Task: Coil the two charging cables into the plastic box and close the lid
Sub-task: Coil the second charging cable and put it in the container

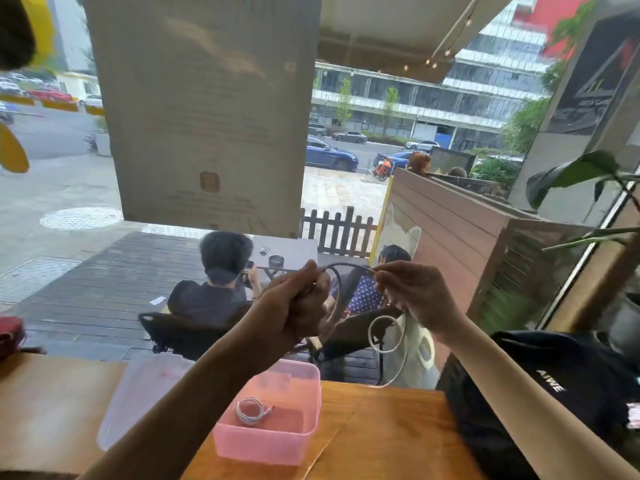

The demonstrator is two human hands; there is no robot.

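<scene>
Pink box (266,445) near table edge (381,388), cable (384,336) above.

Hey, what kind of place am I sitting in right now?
Probably a cafe, at a wooden counter facing a window onto the street. Outside, people sit at a small patio table on a fenced wooden deck, with parked cars and office buildings beyond.

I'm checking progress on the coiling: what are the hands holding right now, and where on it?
Both hold the second cable: left hand fisted around one stretch, right hand pinching it further along, loops dangling below.
</scene>
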